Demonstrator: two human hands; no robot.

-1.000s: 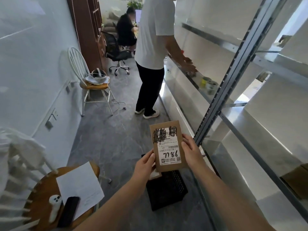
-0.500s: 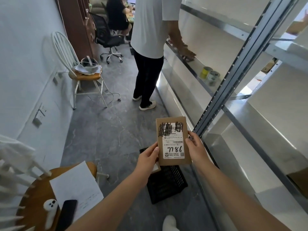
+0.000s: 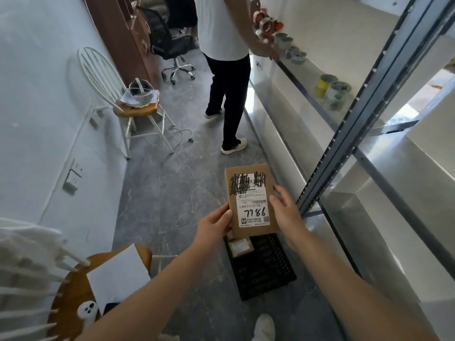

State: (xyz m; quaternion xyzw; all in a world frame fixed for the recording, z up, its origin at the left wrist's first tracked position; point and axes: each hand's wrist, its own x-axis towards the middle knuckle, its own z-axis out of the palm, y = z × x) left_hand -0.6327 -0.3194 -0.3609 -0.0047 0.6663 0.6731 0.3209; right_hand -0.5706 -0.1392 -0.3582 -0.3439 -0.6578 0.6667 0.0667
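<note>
1. A person holds a flat brown cardboard parcel (image 3: 250, 193) upright in both hands, at arm's length over a grey floor (image 3: 157, 193) in a narrow room.
2. The left hand (image 3: 214, 226) grips the parcel's lower left edge. Its thumb lies on the front face and its fingers are out of sight behind the card.
3. The right hand (image 3: 286, 212) grips the right edge a little higher up, with its thumb pressed on the front beside the white shipping label (image 3: 253, 207).
4. The label covers most of the parcel's front. Its top lines are blacked out with heavy scribble, and "7786" is handwritten near the bottom.
5. Directly below the parcel, a black slatted crate (image 3: 263, 274) sits on the floor with a smaller brown package (image 3: 240, 247) lying at its far end.
6. Just right of the right hand, a grey metal shelving upright (image 3: 364, 112) rises at a slant. Rolls of tape (image 3: 331, 91) stand on a shelf well beyond it.
7. Further down the aisle, a second person (image 3: 221, 33) in a white T-shirt and black trousers stands with one hand at the shelf edge.
8. A white spindle-back chair (image 3: 103, 77) stands against the left wall, holding papers and a strapped device.
9. In the lower left corner, a round wooden seat (image 3: 71, 291) holds a sheet of paper (image 3: 118, 274) and a small white gadget (image 3: 87, 311).
10. The toe of a white shoe (image 3: 264, 326) shows at the bottom edge.
</note>
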